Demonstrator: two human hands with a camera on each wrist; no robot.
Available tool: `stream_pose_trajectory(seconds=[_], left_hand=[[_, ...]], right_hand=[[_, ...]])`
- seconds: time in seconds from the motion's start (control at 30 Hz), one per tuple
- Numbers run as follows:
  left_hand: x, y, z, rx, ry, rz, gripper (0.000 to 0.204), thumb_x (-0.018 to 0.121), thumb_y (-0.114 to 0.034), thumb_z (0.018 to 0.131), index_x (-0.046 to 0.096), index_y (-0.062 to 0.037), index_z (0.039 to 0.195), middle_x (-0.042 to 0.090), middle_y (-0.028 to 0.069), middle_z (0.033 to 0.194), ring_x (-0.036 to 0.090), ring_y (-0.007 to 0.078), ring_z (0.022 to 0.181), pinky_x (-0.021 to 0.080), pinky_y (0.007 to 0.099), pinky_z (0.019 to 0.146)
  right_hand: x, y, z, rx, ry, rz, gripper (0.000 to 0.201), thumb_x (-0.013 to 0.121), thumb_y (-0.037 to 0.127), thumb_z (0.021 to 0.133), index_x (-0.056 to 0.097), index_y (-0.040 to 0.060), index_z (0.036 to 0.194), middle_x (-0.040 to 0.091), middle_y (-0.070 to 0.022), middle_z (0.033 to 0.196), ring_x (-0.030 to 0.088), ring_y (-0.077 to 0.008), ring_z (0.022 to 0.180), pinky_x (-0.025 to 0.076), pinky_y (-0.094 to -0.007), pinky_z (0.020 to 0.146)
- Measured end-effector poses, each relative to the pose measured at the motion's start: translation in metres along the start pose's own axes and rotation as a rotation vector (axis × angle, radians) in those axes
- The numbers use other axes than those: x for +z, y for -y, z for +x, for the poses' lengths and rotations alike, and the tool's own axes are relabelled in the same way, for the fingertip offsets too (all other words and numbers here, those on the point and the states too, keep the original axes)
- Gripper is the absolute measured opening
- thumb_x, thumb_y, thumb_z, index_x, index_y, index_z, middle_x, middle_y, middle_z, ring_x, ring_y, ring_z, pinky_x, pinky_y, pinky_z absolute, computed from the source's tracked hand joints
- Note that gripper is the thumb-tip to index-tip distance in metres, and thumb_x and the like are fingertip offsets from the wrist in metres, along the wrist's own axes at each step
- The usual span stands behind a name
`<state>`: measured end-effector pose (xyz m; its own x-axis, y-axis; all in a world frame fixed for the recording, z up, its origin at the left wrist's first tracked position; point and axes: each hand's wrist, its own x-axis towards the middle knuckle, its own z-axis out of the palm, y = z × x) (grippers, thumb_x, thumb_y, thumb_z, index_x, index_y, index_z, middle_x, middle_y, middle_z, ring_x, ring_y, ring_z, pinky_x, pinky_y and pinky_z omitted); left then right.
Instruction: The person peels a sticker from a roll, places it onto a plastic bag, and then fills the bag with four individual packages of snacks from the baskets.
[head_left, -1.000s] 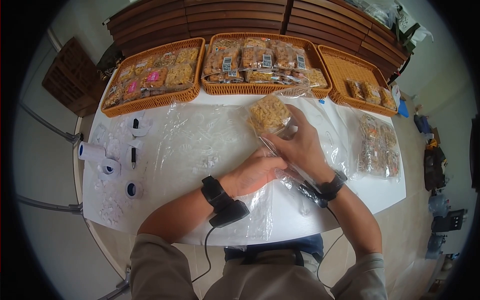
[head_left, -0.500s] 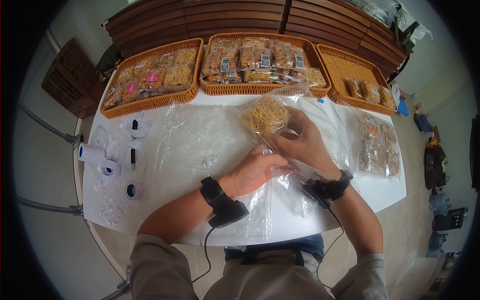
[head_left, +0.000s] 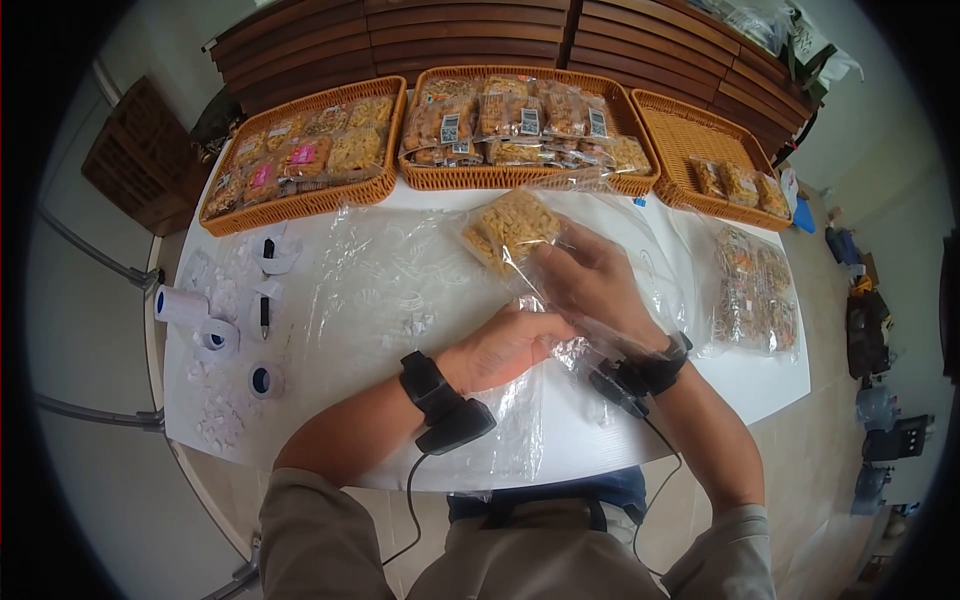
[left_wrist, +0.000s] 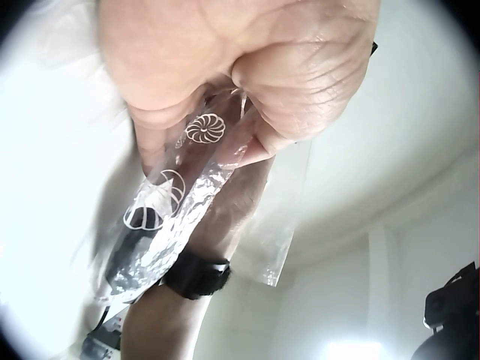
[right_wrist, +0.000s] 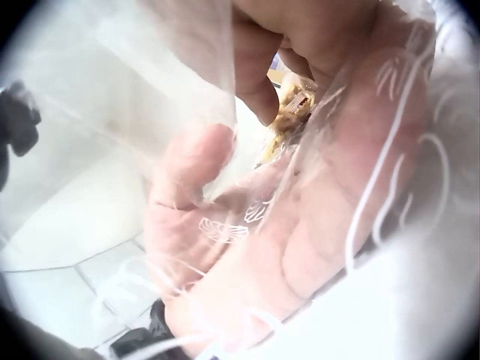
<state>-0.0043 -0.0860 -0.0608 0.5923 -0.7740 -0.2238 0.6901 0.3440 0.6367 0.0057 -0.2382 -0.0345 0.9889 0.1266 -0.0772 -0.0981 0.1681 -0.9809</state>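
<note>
My right hand (head_left: 595, 275) reaches inside a large clear bag and grips wrapped golden snack blocks (head_left: 515, 225) by their right side. In the head view, the left hand (head_left: 500, 350) pinches the bag's plastic just below the blocks. Close up in the left wrist view, the left hand (left_wrist: 247, 60) has its thumb and fingers on the patterned film (left_wrist: 206, 127), and the right forearm extends below. Through blurred plastic in the right wrist view, part of the blocks (right_wrist: 292, 112) shows beneath my right hand (right_wrist: 315, 30).
Wicker trays (head_left: 305, 215) of packaged snacks line the table's back. A filled clear bag (head_left: 755, 290) lies at the right. Label rolls (head_left: 265, 380), a black pen (head_left: 265, 318) and paper scraps are at the left. Clear film (head_left: 380, 260) covers the middle.
The snack blocks have shifted left and tilted, with the right hand's fingers moving left alongside them. The left hand has stayed nearly still on the plastic.
</note>
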Motion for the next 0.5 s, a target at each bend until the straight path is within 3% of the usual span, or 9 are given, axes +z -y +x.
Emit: stream_pose_trajectory(seconds=[0.07,0.17,0.5], left_hand=[[-0.003,0.000,0.000,-0.023,0.007,0.017,0.050,0.051,0.003,0.087,0.046,-0.0040,0.137,0.056,0.0102,0.132,0.053,0.0214,0.123,0.040,0.0379,0.107],[-0.008,0.004,0.003,0.011,0.037,0.012,0.052,0.050,0.004,0.086,0.045,-0.0045,0.137,0.057,0.0108,0.132,0.054,0.0226,0.122,0.041,0.0379,0.106],[-0.004,0.003,0.001,-0.026,-0.037,0.013,0.055,0.050,0.005,0.082,0.047,-0.0074,0.135,0.058,0.0088,0.128,0.054,0.0199,0.119,0.040,0.0340,0.102]], right_hand=[[0.001,0.001,0.000,0.022,-0.029,0.017,0.051,0.065,0.015,0.094,0.049,-0.0077,0.137,0.066,-0.0098,0.106,0.065,-0.0110,0.073,0.053,-0.0229,0.063],[0.001,0.014,-0.007,0.147,-0.075,0.002,0.046,0.061,0.009,0.097,0.049,-0.0062,0.139,0.066,-0.0090,0.114,0.066,-0.0116,0.089,0.055,-0.0245,0.072],[-0.004,0.007,0.003,0.071,0.000,-0.063,0.049,0.062,0.013,0.096,0.048,-0.0081,0.137,0.063,-0.0130,0.121,0.067,-0.0147,0.088,0.057,-0.0255,0.071]])
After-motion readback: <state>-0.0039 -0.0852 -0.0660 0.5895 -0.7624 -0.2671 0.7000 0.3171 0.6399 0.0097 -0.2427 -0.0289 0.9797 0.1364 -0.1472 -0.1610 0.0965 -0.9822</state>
